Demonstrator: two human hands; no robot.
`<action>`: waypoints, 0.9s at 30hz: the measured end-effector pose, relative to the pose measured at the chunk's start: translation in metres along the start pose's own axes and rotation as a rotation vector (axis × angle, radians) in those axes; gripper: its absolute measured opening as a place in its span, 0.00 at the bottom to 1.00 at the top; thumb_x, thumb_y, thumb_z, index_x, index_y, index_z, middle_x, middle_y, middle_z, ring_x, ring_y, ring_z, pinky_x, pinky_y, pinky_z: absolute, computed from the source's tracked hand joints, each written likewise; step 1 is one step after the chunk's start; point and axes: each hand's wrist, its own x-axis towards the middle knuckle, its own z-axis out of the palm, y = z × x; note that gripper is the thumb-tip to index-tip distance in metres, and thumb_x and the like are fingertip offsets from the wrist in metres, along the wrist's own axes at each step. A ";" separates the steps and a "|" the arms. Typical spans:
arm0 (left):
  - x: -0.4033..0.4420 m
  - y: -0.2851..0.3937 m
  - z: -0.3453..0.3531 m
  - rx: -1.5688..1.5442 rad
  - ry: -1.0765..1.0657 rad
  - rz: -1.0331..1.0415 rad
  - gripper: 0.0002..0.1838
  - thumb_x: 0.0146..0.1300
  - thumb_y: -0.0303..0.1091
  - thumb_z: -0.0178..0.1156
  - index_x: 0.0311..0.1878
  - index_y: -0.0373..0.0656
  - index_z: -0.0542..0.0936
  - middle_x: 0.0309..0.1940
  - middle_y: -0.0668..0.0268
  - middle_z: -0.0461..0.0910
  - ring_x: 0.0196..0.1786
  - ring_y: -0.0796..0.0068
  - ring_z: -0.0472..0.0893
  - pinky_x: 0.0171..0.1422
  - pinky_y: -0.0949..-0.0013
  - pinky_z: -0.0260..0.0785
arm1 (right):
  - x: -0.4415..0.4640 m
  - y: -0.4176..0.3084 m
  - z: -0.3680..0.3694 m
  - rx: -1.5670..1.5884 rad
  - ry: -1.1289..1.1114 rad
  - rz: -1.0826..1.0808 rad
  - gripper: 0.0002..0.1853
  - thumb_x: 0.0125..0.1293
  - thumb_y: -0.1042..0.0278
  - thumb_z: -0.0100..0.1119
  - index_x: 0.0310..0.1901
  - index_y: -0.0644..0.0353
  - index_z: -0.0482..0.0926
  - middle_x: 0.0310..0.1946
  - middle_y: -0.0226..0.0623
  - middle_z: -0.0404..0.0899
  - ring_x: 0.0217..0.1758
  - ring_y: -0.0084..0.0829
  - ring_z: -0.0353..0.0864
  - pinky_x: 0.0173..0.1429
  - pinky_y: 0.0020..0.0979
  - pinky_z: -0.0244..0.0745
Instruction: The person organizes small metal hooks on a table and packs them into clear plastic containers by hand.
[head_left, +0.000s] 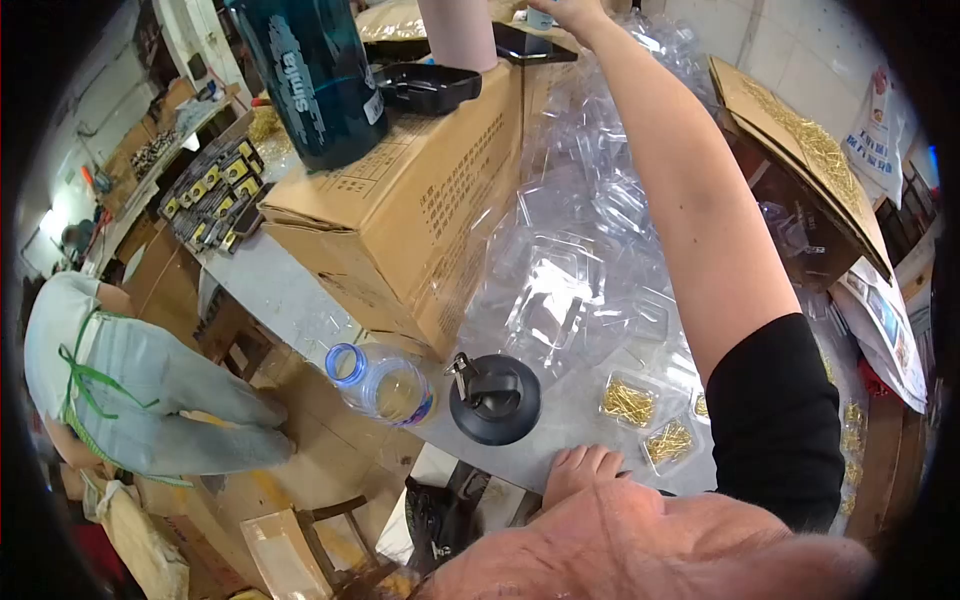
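My right hand (pixel 573 10) is at the top edge of the view, partly cut off, at the end of my stretched arm. Its fingers are on a small light-blue cup (pixel 540 19), beside a black tray (pixel 530 45). My left hand (pixel 582 470) rests at the near table edge with its fingers lying on the surface, holding nothing. Nearest to it are a black-lidded bottle (pixel 495 400) and two clear trays of gold-coloured pins (pixel 628 402) (pixel 669 441). An open clear bottle with a blue rim (pixel 385 385) stands left of the black lid.
A large cardboard box (pixel 400 200) bears a dark teal bottle (pixel 315 85), a pink cylinder (pixel 458 35) and a black tray (pixel 428 88). Clear plastic packaging (pixel 590 220) is piled beside it. Another person (pixel 140 390) bends at the left. An open carton (pixel 800 200) stands right.
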 end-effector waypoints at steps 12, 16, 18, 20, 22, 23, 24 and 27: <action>0.002 0.004 -0.007 -0.009 -0.039 -0.041 0.15 0.52 0.45 0.73 0.39 0.52 0.82 0.33 0.70 0.78 0.36 0.64 0.78 0.40 0.59 0.68 | -0.048 -0.017 -0.066 -0.178 0.117 -0.125 0.23 0.65 0.49 0.63 0.52 0.60 0.83 0.49 0.52 0.84 0.56 0.50 0.83 0.60 0.45 0.77; 0.008 0.012 -0.020 -0.077 -0.093 -0.053 0.15 0.57 0.42 0.69 0.42 0.47 0.80 0.34 0.65 0.76 0.40 0.60 0.77 0.45 0.56 0.67 | -0.090 0.000 -0.111 -0.151 0.002 -0.163 0.21 0.68 0.59 0.60 0.59 0.59 0.80 0.54 0.49 0.83 0.56 0.45 0.83 0.57 0.41 0.79; 0.011 0.015 -0.024 -0.090 -0.105 -0.072 0.14 0.56 0.41 0.70 0.42 0.47 0.80 0.34 0.64 0.77 0.40 0.58 0.77 0.45 0.56 0.67 | -0.155 -0.035 -0.166 -0.160 -0.176 -0.091 0.22 0.69 0.57 0.61 0.59 0.62 0.79 0.54 0.47 0.83 0.56 0.43 0.82 0.60 0.39 0.76; 0.009 0.014 -0.019 -0.064 -0.079 -0.072 0.14 0.56 0.40 0.71 0.41 0.46 0.81 0.34 0.64 0.77 0.40 0.57 0.77 0.46 0.56 0.66 | -0.219 -0.041 -0.201 -0.147 -0.279 -0.157 0.22 0.68 0.59 0.60 0.59 0.63 0.79 0.53 0.48 0.83 0.56 0.44 0.82 0.60 0.40 0.75; 0.010 0.019 -0.022 -0.036 -0.062 -0.081 0.13 0.56 0.41 0.71 0.40 0.46 0.81 0.35 0.64 0.78 0.41 0.57 0.77 0.47 0.55 0.66 | -0.295 -0.040 -0.241 -0.099 -0.418 -0.110 0.21 0.67 0.67 0.58 0.61 0.60 0.79 0.53 0.50 0.82 0.57 0.48 0.80 0.63 0.44 0.73; 0.010 0.021 -0.023 -0.030 -0.055 -0.080 0.14 0.55 0.41 0.71 0.40 0.45 0.82 0.35 0.64 0.78 0.41 0.57 0.77 0.47 0.55 0.66 | -0.339 -0.036 -0.263 -0.189 -0.469 -0.204 0.20 0.66 0.70 0.58 0.60 0.60 0.79 0.51 0.49 0.82 0.58 0.48 0.77 0.65 0.45 0.70; 0.009 0.020 -0.022 -0.023 -0.045 -0.078 0.14 0.54 0.40 0.72 0.39 0.45 0.82 0.35 0.64 0.78 0.42 0.57 0.77 0.48 0.55 0.66 | -0.377 -0.028 -0.282 -0.154 -0.563 -0.183 0.18 0.66 0.71 0.59 0.57 0.59 0.80 0.52 0.46 0.81 0.57 0.49 0.76 0.66 0.46 0.68; 0.009 0.019 -0.017 0.000 -0.004 -0.064 0.13 0.53 0.39 0.73 0.38 0.45 0.82 0.34 0.63 0.78 0.41 0.58 0.77 0.48 0.55 0.66 | -0.477 -0.056 -0.349 -0.236 -0.548 -0.005 0.14 0.66 0.73 0.59 0.53 0.60 0.80 0.55 0.43 0.80 0.61 0.48 0.75 0.67 0.45 0.68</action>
